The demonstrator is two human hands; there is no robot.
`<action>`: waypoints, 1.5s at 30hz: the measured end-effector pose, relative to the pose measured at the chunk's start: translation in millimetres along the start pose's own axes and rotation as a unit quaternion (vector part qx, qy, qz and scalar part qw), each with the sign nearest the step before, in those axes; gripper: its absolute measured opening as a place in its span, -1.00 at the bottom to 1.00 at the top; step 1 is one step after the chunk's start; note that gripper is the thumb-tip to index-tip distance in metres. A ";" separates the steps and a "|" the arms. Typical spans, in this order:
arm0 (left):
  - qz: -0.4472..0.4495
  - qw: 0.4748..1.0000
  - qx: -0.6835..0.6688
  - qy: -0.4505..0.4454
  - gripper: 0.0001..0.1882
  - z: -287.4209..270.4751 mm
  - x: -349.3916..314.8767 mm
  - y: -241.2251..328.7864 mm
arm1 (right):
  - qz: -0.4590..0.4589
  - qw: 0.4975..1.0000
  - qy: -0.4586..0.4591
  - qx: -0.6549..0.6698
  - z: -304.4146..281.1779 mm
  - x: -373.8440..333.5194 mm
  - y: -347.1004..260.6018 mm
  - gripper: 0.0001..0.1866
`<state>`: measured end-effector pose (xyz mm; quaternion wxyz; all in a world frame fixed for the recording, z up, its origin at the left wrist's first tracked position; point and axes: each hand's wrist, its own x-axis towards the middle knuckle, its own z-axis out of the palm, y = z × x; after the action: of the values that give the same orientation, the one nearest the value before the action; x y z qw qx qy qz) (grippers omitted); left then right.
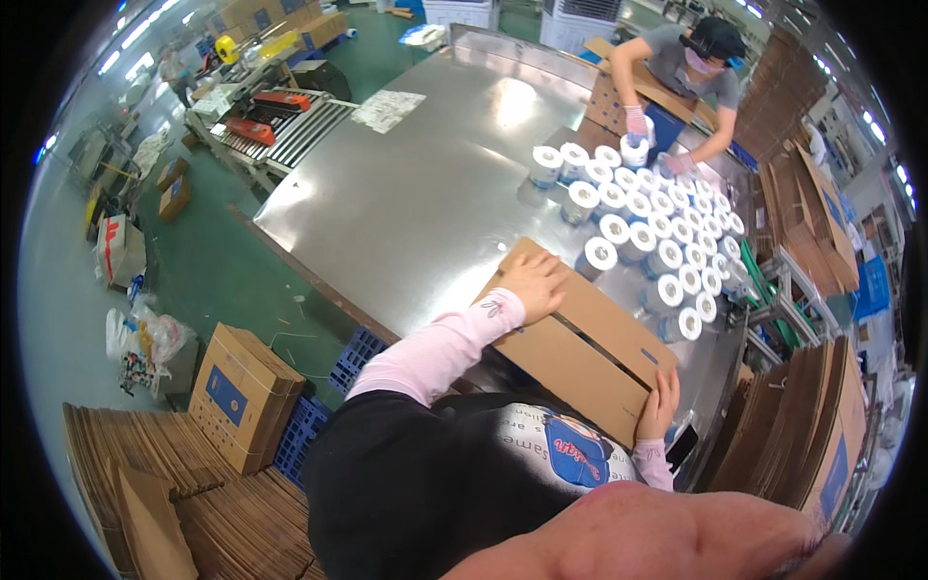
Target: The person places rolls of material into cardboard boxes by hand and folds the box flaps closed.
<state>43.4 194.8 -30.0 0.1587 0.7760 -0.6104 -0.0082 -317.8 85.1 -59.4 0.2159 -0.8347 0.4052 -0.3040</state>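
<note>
A brown cardboard box [580, 338] sits at the near edge of the metal table, in front of my body. Its two long top flaps are folded in, with a narrow dark gap between them. My left hand [536, 286] lies on the box's left end, fingers stretched across the flap. At the opposite end, my right hand [659, 406] holds the box by its edge. Several white-topped cylinders [662, 227] stand close together beyond the box, to the right. Across the table a co-worker's gloved hand [635, 124] grasps one cylinder beside an open carton [607, 101].
The metal table [406, 203] stretches to the far left, where a white sheet [389, 111] lies near a roller conveyor [300, 121]. Flattened cartons [184, 454] are stacked at lower left, and more cartons [788, 425] stand at right. A dark phone-like object [682, 447] lies near my right wrist.
</note>
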 end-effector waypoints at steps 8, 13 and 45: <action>0.201 0.975 -0.092 -0.009 -0.23 5.3 -20.5 82.2 | 0.254 0.844 0.012 0.471 69.5 3.9 -62.7 -0.46; 0.138 0.989 -0.058 -0.006 -0.29 3.1 -36.1 51.8 | 0.272 0.733 -0.189 0.594 85.9 36.8 -114.8 -0.42; -0.150 0.871 -0.103 -0.457 -0.40 260.8 -159.4 -118.3 | 0.353 0.672 0.173 -0.627 -380.3 -21.6 64.1 -0.30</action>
<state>60.8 308.8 -336.7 -0.0620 0.7472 -0.4863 -0.4487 -622.8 22.1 169.0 -0.3412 -0.5006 0.7954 -0.0183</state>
